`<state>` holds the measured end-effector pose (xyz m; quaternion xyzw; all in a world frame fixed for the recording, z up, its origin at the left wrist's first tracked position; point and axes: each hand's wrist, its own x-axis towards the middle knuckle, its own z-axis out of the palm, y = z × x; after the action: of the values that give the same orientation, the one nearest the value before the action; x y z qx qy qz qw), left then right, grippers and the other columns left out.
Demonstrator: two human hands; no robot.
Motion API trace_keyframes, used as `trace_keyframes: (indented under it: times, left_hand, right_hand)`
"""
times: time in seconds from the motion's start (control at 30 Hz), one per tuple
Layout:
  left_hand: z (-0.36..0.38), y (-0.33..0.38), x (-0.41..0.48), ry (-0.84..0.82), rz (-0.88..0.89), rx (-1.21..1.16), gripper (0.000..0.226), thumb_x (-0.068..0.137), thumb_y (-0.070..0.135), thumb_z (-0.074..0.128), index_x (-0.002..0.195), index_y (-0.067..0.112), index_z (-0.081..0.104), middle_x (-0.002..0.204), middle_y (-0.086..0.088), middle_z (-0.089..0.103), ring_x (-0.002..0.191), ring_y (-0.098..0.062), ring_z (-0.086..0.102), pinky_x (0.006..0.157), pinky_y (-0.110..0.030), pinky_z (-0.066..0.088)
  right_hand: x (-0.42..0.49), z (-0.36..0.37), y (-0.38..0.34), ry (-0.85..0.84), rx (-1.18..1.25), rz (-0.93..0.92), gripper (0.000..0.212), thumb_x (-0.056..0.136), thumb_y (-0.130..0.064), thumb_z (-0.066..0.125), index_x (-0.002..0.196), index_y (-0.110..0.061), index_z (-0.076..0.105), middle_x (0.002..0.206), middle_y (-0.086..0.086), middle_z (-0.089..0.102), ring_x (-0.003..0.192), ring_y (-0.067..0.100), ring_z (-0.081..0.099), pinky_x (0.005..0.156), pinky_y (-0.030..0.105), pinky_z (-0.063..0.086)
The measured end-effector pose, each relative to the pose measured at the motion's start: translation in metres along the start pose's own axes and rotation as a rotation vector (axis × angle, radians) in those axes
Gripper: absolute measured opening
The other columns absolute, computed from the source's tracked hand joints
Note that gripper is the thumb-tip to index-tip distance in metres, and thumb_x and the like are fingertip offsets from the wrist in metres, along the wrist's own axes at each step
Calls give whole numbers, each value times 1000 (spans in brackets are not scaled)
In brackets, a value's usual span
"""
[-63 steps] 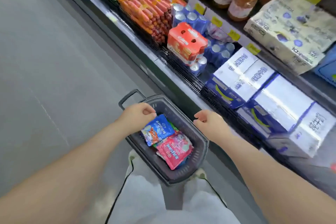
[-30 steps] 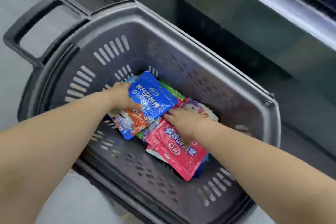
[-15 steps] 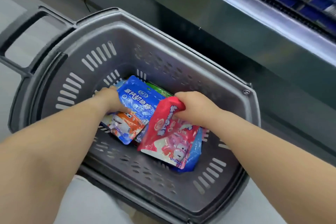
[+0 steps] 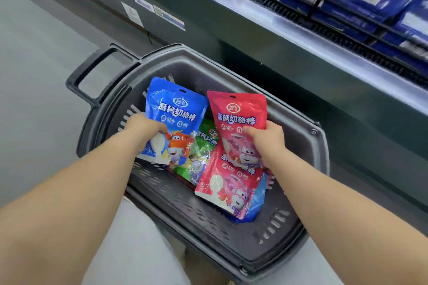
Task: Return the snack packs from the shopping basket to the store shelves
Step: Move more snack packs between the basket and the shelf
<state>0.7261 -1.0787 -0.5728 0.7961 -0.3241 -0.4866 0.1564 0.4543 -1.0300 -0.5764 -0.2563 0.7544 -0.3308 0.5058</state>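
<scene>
Looking down into a dark grey shopping basket (image 4: 208, 227) that stands beside a store shelf (image 4: 278, 21). My left hand (image 4: 148, 126) grips the lower part of a blue snack pack (image 4: 176, 109), held upright over the basket's far left corner. My right hand (image 4: 266, 139) pinches a red snack pack (image 4: 238, 113), upright near the far right edge. Between them a green pack (image 4: 203, 132) lies on the basket floor. A second red pack (image 4: 231, 190) lies toward the near right corner.
</scene>
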Motion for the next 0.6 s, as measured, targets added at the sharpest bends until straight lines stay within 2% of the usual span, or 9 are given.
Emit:
trace_keyframes:
  times: [0.1,0.17,0.23,0.3,0.4,0.53,0.6]
  left_hand:
    - [-3,-4,-6,-61,15,-45,33,67,1,78,92,17,65,98,-8,71,89,-29,67,84,-48,54]
    - [-8,0,-14,-108,-6,-89,30,70,1,77,88,22,65,100,-7,71,89,-27,67,83,-48,55]
    - [-15,9,-28,-111,-29,-100,28,75,3,76,95,20,65,104,-7,70,91,-27,67,83,-49,54]
    - [-28,29,-53,-116,-70,-90,29,77,4,74,101,17,63,104,-9,69,90,-28,67,81,-48,55]
    - [-53,68,-104,-137,-93,-60,23,79,2,70,93,19,62,98,-9,69,82,-29,67,78,-47,55]
    - [-92,130,-190,-145,-48,23,22,78,4,70,92,18,62,95,-10,69,86,-30,68,81,-49,55]
    - [-111,163,-238,-152,-26,26,23,79,5,69,95,17,59,93,-9,67,82,-30,67,78,-47,56]
  right_hand:
    - [0,6,-2,-10,54,69,19,74,-16,76,92,-13,70,89,9,74,81,29,71,81,49,56]
    - [-5,7,-8,-5,81,120,22,76,-17,76,97,-12,70,89,9,74,79,27,71,81,48,57]
    - [-20,3,-20,2,115,168,21,78,-17,75,98,-14,69,90,7,74,79,26,72,80,47,57]
    - [-45,-8,-42,27,151,220,17,80,-16,74,95,-16,68,92,7,73,81,25,71,81,46,57]
    - [-96,-38,-87,88,247,261,19,80,-12,73,97,-17,65,98,8,72,85,25,70,80,43,57]
    - [-174,-89,-155,144,308,223,26,80,-9,73,105,-13,65,89,1,71,71,13,67,59,25,54]
    - [-215,-120,-187,171,313,213,23,79,-9,73,101,-14,66,92,4,72,75,17,68,66,30,56]
